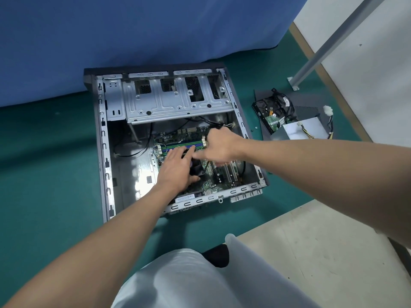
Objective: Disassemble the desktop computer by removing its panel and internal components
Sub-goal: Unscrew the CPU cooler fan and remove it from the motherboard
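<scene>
Nearest the wearer, a knee [178, 278] in pale cloth juts over the green floor [55, 174]; both bare forearms reach forward from it into the open computer case [104, 156].

The left hand [178, 167] lies flat on the black cooler [196, 170], fingers straight and close together, tips toward the memory slots [178, 146], thumb against the cooler's near side. The right hand [219, 147] comes in from the right with its index finger straight and pointing left, almost meeting the left fingertips. Its other fingers are curled under; whether they hold anything cannot be told.

Judgement: the step in hand is freeing a part at the middle of the motherboard [211, 185], the cooler or a memory module. To do it well, every latch or fastener should be released first and any fan lead unplugged. The part then lifts straight up, without rocking, while the other hand steadies the board. Loose black cables near the right hand could snag.

Orientation: the case lies on the floor, open side up, side panel already off. Its long axis runs from near to far, turned slightly off square. The rear edge faces the person; the dark front bezel points away, against the blue cloth [133, 30]. The bare drive cage [178, 103] spans the far end. The memory slots lie crosswise to that axis.

Farther right, well apart from the case, lie a hard drive [270, 117], a power supply [304, 130] and the dark side panel [308, 110].
</scene>
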